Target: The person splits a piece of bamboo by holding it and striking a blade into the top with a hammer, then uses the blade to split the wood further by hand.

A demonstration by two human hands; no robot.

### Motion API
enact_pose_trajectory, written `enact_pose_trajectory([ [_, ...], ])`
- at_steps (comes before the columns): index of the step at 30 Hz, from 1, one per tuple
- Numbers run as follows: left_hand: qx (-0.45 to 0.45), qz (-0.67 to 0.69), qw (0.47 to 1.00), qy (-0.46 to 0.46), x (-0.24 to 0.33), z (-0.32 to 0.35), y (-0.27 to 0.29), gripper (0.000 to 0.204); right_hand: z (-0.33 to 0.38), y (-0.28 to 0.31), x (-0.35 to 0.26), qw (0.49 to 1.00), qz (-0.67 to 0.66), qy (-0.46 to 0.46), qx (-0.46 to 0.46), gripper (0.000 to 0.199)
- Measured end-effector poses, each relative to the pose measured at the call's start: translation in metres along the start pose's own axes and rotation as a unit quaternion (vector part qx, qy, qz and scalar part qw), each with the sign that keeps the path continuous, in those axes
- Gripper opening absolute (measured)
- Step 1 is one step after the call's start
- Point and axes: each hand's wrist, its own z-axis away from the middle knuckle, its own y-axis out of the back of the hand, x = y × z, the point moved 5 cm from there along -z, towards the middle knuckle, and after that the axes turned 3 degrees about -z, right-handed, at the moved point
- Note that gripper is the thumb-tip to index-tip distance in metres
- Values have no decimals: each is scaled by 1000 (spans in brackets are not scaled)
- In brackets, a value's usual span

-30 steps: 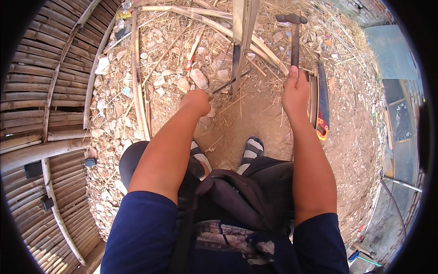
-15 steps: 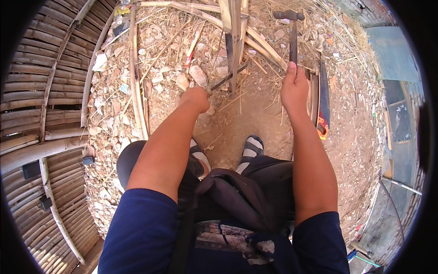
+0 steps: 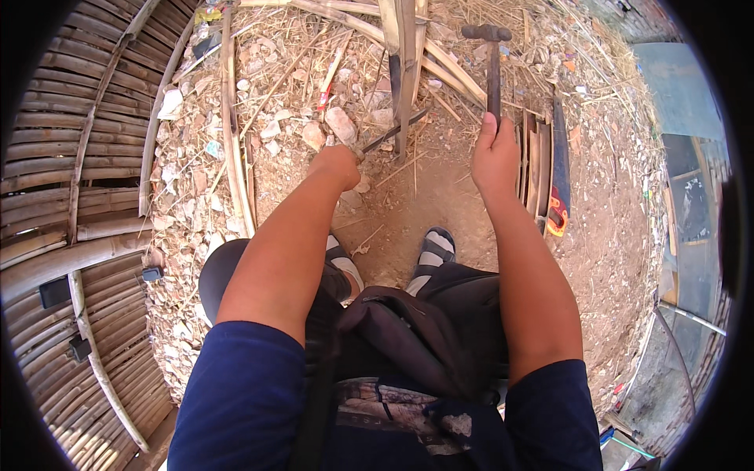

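Observation:
My left hand (image 3: 338,166) is closed round the handle of a long dark blade, a machete by its look (image 3: 382,140). The blade slants up to the right and meets an upright split bamboo pole (image 3: 406,71) near its lower end. Whether it is sunk into the bamboo or only crosses it, I cannot tell. In my right hand (image 3: 496,157) is a hammer (image 3: 493,74), held by its wooden handle with the head raised at the far end. The hammer head is apart from both blade and bamboo.
A handsaw (image 3: 558,173) with a red and yellow handle lies right of my right hand, beside bamboo strips (image 3: 534,161). More split bamboo (image 3: 455,74) lies beyond the pole. Stones (image 3: 341,124) and straw litter the dirt. A bamboo slat wall (image 3: 78,149) stands at left.
My right hand and the hammer have shifted slightly left and a little nearer to me. My left hand and the machete have barely moved.

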Motion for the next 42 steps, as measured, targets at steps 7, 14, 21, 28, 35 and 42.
enact_pose_trajectory([
  [7, -33, -24, 999, 19, 7, 18, 16, 31, 15, -51, 68, 970, 179, -5, -162, 55],
  [14, -18, -24, 1000, 8, 7, 9, 9, 30, -14, -14, 9, 998, 48, -2, -41, 52],
  [21, -34, -124, 991, -31, -1, -8, -35, 30, 35, -71, 144, 883, 317, -14, -346, 58],
  [28, 13, -60, 997, -38, 4, -10, -2, 37, -26, -33, 109, 953, 6, -223, -207, 58],
  [35, -22, -21, 999, 19, 26, 50, 28, 29, -9, 47, 81, 906, -269, -321, -66, 53],
  [42, -18, -40, 999, 26, 10, 78, 84, 26, -13, 67, 53, 932, -262, -228, -100, 40],
])
